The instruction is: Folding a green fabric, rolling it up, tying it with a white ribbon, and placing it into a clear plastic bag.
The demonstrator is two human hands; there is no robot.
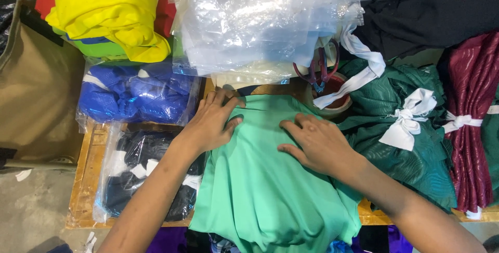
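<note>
Nothing is gripped: left hand (210,120) and right hand (317,144) are pressed flat, fingers open, on green cloth (260,185) beside scissors (319,68).

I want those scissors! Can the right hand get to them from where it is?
Probably yes. The right hand rests flat on the green cloth, and the red-handled scissors lie uncovered just beyond it.

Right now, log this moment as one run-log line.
left hand: flat on mint green cloth | right hand: flat on same cloth | nearby: scissors, clear plastic bags | surface: wooden table
</note>
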